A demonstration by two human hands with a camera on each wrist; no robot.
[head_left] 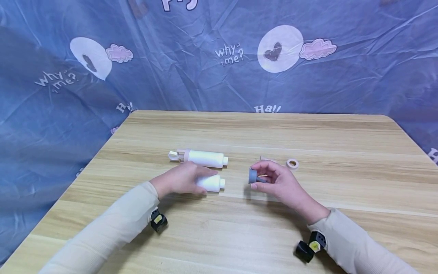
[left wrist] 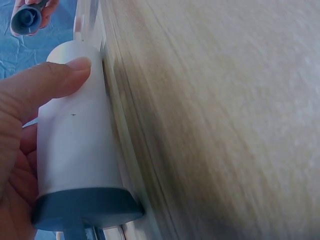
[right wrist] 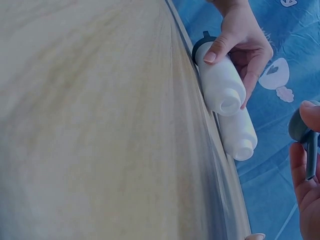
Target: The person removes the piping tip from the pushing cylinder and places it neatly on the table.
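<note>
My left hand [head_left: 183,178] grips a white bottle [head_left: 212,183] lying on its side, its narrow neck pointing right. The left wrist view shows the thumb across the bottle's white body [left wrist: 77,135] and a dark blue-grey collar [left wrist: 87,205] at its other end. To the right, my right hand [head_left: 278,182] pinches a blue-grey cap [head_left: 252,176] above the table. A short stem [right wrist: 311,155] sticks out from the cap in the right wrist view. Behind the gripped bottle lies a second white bottle [head_left: 205,158] with a pink collar [head_left: 186,155] and a white loop [head_left: 173,155].
Beyond my right hand, a small white ring [head_left: 292,164] lies on the wooden table [head_left: 219,236]. A pale piece [head_left: 264,158] beside it is mostly hidden by the hand. A blue printed cloth [head_left: 191,68] hangs behind the table.
</note>
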